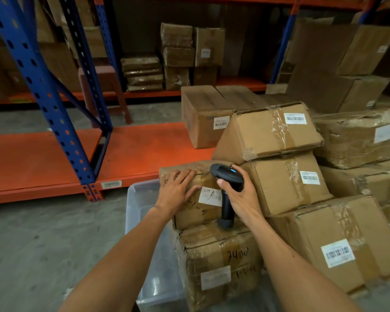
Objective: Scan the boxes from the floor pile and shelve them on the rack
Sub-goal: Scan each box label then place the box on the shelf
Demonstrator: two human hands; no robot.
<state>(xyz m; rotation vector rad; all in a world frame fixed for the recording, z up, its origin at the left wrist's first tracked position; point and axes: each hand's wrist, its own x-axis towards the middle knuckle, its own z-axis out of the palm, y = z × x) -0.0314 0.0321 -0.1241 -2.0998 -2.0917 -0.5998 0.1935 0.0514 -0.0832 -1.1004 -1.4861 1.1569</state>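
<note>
A pile of taped cardboard boxes fills the right half of the view. My left hand point(178, 188) lies flat on the top left corner of a small brown box point(196, 210) with a white label, which rests on a larger box point(218, 266). My right hand point(239, 194) grips a black handheld barcode scanner point(226, 190); its head with a blue light points at the small box. The orange lowest shelf of the rack point(133, 154) lies just beyond, to the left.
A translucent plastic bin point(144, 233) stands on the concrete floor under my left arm. Blue rack uprights point(54, 113) rise at left. One box point(203, 118) sits on the orange shelf. More boxes and a pink stool point(104, 86) stand behind.
</note>
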